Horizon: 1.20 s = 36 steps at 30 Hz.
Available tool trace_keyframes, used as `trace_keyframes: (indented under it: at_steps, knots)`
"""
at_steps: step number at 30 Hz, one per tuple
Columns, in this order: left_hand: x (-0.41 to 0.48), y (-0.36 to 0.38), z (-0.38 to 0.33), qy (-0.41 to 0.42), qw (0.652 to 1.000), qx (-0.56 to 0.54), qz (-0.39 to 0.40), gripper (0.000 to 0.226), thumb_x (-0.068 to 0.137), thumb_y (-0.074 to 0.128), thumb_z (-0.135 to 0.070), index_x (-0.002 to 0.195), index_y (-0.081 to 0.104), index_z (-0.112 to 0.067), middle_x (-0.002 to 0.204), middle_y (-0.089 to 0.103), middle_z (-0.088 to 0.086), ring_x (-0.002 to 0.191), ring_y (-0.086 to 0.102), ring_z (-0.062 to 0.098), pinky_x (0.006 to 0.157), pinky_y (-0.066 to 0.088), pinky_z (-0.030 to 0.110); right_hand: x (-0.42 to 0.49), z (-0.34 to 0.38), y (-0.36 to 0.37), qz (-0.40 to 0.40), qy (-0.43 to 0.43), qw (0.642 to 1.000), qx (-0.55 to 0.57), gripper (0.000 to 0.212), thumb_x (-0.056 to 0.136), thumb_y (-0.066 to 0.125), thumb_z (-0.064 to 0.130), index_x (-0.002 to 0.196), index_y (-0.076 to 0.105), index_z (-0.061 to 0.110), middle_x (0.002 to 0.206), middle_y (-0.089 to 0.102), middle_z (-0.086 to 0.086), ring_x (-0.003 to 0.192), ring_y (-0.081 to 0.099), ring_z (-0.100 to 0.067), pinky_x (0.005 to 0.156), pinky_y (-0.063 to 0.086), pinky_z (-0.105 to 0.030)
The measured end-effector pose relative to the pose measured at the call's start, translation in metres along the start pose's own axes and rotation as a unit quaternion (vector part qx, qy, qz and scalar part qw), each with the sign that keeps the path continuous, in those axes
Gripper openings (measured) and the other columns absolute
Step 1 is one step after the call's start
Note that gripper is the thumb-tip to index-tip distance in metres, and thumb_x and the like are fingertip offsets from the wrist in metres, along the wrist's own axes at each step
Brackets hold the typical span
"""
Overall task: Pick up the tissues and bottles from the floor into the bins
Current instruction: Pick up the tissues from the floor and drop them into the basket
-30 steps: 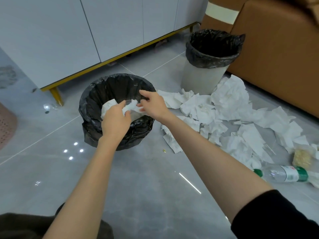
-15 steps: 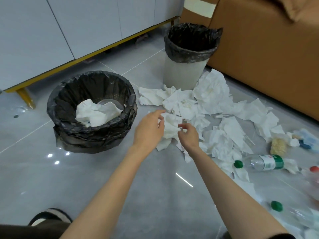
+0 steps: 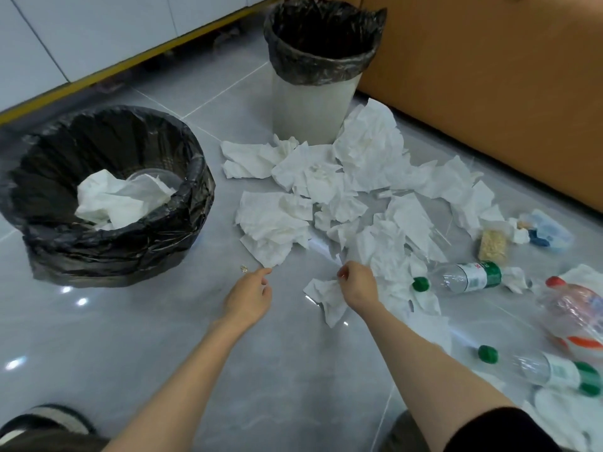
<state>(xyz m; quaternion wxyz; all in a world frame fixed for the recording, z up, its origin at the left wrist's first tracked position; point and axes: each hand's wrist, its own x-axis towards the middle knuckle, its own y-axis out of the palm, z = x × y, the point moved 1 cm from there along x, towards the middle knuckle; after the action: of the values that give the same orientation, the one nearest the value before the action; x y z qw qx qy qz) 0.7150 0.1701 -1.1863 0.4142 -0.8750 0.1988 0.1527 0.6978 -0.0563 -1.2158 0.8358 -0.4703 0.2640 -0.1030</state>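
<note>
Tissues (image 3: 326, 181) lie crumpled in a heap on floor (image 3: 130, 353), btw low bin (image 3: 114, 252) at left & tall bin (image 3: 313, 106) at back. R hand (image 3: 357, 285) pinches a tissue (image 3: 328, 298) at heap's near edge. L hand (image 3: 249, 296), just beside, holds nothing: fingers loosely curled, forefinger out toward nearest sheet. I see more tissue inside low bin. Bottles (image 3: 463, 277) lie on floor at right, 2 w/ green caps, 1 w/ red cap, all apart from both hands.
</note>
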Motion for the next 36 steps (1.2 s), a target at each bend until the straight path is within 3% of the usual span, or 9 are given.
trace_keyframes:
  at_steps: [5, 9, 12, 16, 19, 22, 26, 31, 36]
  knots:
    - [0.003, 0.000, -0.003, 0.012, 0.999, -0.048, -0.007, 0.046, 0.093, 0.050, -0.016, 0.139, 0.043, -0.021, 0.131, 0.053, 0.003, 0.108, 0.055, 0.021, 0.096, 0.044, 0.033, -0.004, 0.017, -0.012, -0.045, 0.052, 0.972, 0.223, 0.016, 0.086, 0.060, 0.007, 0.100, 0.068, 0.008, 0.093, 0.067, -0.005, 0.084, 0.061, -0.017, 0.075, 0.046, -0.024]
    - [0.001, -0.006, -0.013, 0.064, 0.989, -0.135, 0.000, 0.075, 0.082, 0.070, -0.033, 0.146, 0.030, -0.030, 0.136, 0.039, -0.009, 0.122, 0.043, 0.007, 0.100, 0.038, 0.026, -0.006, 0.049, -0.022, 0.075, 0.073, 0.883, 0.458, 0.028, 0.077, 0.071, -0.003, 0.103, 0.063, 0.003, 0.083, 0.063, -0.008, 0.078, 0.064, -0.019, 0.081, 0.055, -0.029]
    - [-0.004, -0.012, -0.023, 0.089, 0.976, -0.198, 0.008, 0.090, 0.077, 0.076, -0.035, 0.148, 0.021, -0.037, 0.141, 0.033, -0.012, 0.123, 0.031, -0.003, 0.104, 0.035, 0.023, -0.013, 0.071, -0.025, 0.147, 0.065, 0.844, 0.512, 0.023, 0.077, 0.072, -0.006, 0.093, 0.060, 0.006, 0.088, 0.065, -0.013, 0.078, 0.066, -0.021, 0.079, 0.057, -0.028]
    - [-0.004, -0.021, -0.021, 0.050, 0.966, -0.254, -0.019, 0.077, 0.079, 0.075, -0.026, 0.144, 0.035, -0.030, 0.128, 0.048, -0.008, 0.113, 0.048, 0.004, 0.078, 0.042, 0.010, -0.022, 0.083, -0.020, 0.227, 0.082, 0.791, 0.562, 0.023, 0.078, 0.071, -0.008, 0.089, 0.056, 0.005, 0.095, 0.065, -0.018, 0.078, 0.068, -0.021, 0.074, 0.059, -0.025]
    - [0.001, -0.025, -0.005, 0.015, 0.966, -0.251, -0.057, 0.042, 0.081, 0.073, -0.016, 0.121, 0.061, -0.017, 0.112, 0.067, 0.005, 0.094, 0.063, 0.017, 0.084, 0.052, 0.030, -0.030, 0.087, -0.013, 0.219, 0.063, 0.838, 0.496, 0.019, 0.079, 0.071, -0.006, 0.083, 0.056, 0.004, 0.088, 0.064, -0.018, 0.074, 0.068, -0.019, 0.064, 0.058, -0.020]
    - [0.002, -0.025, 0.007, -0.027, 0.966, -0.245, -0.079, 0.020, 0.079, 0.075, -0.013, 0.097, 0.066, -0.015, 0.091, 0.069, 0.004, 0.092, 0.067, 0.026, 0.084, 0.055, 0.044, -0.035, 0.093, -0.003, 0.206, 0.005, 0.891, 0.404, 0.013, 0.081, 0.069, -0.001, 0.085, 0.059, 0.005, 0.080, 0.064, -0.011, 0.065, 0.067, -0.016, 0.062, 0.057, -0.021]
    - [0.003, -0.027, 0.015, -0.059, 0.965, -0.222, -0.126, 0.017, 0.079, 0.073, -0.014, 0.095, 0.067, -0.012, 0.092, 0.067, 0.006, 0.086, 0.062, 0.022, 0.081, 0.054, 0.040, -0.024, 0.105, 0.004, 0.014, -0.138, 0.979, 0.150, 0.008, 0.087, 0.058, 0.017, 0.090, 0.066, 0.015, 0.100, 0.062, 0.001, 0.085, 0.060, -0.013, 0.075, 0.052, -0.027]
    - [0.004, -0.029, 0.028, -0.085, 0.963, -0.213, -0.145, 0.019, 0.082, 0.069, -0.014, 0.101, 0.067, -0.009, 0.094, 0.067, 0.006, 0.086, 0.061, 0.022, 0.076, 0.048, 0.030, -0.009, 0.114, 0.004, 0.053, -0.196, 0.978, -0.039, 0.025, 0.093, 0.050, 0.015, 0.109, 0.069, 0.010, 0.136, 0.043, -0.003, 0.127, 0.036, -0.022, 0.094, 0.044, -0.036]
    - [0.001, -0.027, 0.037, -0.093, 0.966, -0.215, -0.109, 0.029, 0.086, 0.061, -0.008, 0.115, 0.064, -0.013, 0.106, 0.066, 0.008, 0.087, 0.058, 0.022, 0.085, 0.050, 0.034, -0.003, 0.110, 0.010, 0.137, -0.178, 0.960, -0.167, 0.035, 0.093, 0.044, 0.013, 0.126, 0.056, 0.008, 0.159, 0.011, 0.003, 0.133, 0.022, -0.029, 0.100, 0.041, -0.039]
